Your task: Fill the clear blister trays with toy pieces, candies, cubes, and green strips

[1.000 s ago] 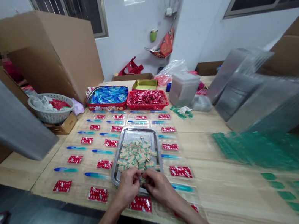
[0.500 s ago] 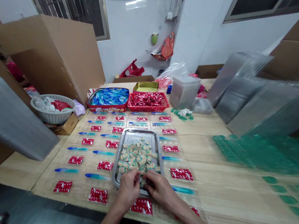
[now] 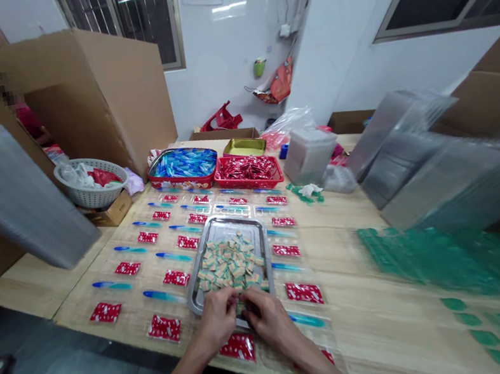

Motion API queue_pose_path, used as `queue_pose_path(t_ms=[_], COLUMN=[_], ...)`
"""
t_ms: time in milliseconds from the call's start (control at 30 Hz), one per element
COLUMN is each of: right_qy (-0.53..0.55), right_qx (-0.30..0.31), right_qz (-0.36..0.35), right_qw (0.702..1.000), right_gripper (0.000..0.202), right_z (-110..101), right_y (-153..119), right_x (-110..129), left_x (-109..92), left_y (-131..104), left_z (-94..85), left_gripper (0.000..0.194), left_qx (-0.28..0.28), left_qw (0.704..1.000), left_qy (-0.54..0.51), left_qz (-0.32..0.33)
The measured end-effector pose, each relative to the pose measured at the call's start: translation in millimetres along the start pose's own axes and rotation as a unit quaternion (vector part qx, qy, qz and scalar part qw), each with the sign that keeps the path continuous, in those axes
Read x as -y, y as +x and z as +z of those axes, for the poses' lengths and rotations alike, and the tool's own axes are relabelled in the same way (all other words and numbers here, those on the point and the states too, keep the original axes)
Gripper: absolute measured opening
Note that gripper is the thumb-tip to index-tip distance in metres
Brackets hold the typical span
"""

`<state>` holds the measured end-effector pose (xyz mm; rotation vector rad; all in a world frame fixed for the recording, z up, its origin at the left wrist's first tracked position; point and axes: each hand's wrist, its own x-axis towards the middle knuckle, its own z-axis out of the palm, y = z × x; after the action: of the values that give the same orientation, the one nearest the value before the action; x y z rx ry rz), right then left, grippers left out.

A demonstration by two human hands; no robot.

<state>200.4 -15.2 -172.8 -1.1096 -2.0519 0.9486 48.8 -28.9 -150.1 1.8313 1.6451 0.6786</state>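
A metal tray [image 3: 249, 220] sits on top of clear plastic blister packs and holds a heap of small striped blocks [image 3: 229, 261] in cream and teal. Over its near end, my left hand [image 3: 221, 313] and my right hand [image 3: 267, 314] meet with fingers pinched close together. What lies between the fingertips is too small and hidden to make out. Around the tray, each blister compartment shows a blue pen-like tool [image 3: 163, 295] and a red dotted packet [image 3: 164, 328]. One more red packet [image 3: 238, 348] lies just below my hands.
Behind the packs stand a tin of blue pen-like tools [image 3: 185, 161], a red basket of red packets [image 3: 247, 171] and a gold tin [image 3: 244, 147]. Stacked clear plastic trays [image 3: 451, 177] and green plastic pieces [image 3: 418, 260] lie at right. Cardboard boxes [image 3: 131, 92] and a grey basket [image 3: 95, 193] stand left.
Both hands stay over the near end of the tray, with only slight finger movement. The view has shifted very slightly; the objects on the table keep their places.
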Motion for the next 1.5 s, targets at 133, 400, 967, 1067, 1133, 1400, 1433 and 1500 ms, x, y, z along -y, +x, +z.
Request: queue_pose_path(t_ms=[133, 400, 967, 1067, 1133, 1400, 1433, 1500], right_qy=[0.007, 0.035, 0.014, 0.010, 0.005, -0.010, -0.009, -0.009], right_qx=[0.004, -0.013, 0.001, 0.007, 0.004, -0.007, -0.006, -0.005], right_qz=[0.003, -0.006, -0.013, -0.022, -0.023, -0.027, -0.025, -0.022], right_qw=[1.000, 0.999, 1.000, 1.000, 1.000, 1.000, 1.000, 1.000], right_gripper=[0.033, 0.031, 0.029, 0.030, 0.030, 0.027, 0.027, 0.028], right_z=[3.3, 7.1, 3.5, 3.5, 2.7, 0.2, 0.7, 1.6], right_y=[0.0, 0.3, 3.0, 3.0, 2.6, 1.1, 1.2, 1.4], right_x=[-3.6, -2.9, -0.5, 0.3, 1.1, 2.1, 1.9, 1.2], left_x=[-0.9, -1.5, 0.7, 4.0, 6.7, 2.5, 2.3, 3.2], left_y=[-1.2, -1.8, -4.1, -3.2, -1.9, 0.3, 0.2, -0.1], left_z=[-1.8, -4.1, -5.5, -4.7, -2.9, -0.3, 0.0, 1.0], left_gripper=[0.027, 0.027, 0.038, 0.041, 0.039, 0.029, 0.029, 0.030], left_qx=[-0.001, -0.008, -0.014, 0.006, -0.003, -0.015, -0.013, -0.010], left_qw=[1.000, 1.000, 1.000, 1.000, 1.000, 1.000, 1.000, 1.000], left_qy=[0.005, 0.029, -0.005, -0.024, -0.027, 0.023, 0.017, 0.002], left_qz=[0.001, -0.002, 0.016, 0.006, 0.001, 0.002, 0.002, 0.004])
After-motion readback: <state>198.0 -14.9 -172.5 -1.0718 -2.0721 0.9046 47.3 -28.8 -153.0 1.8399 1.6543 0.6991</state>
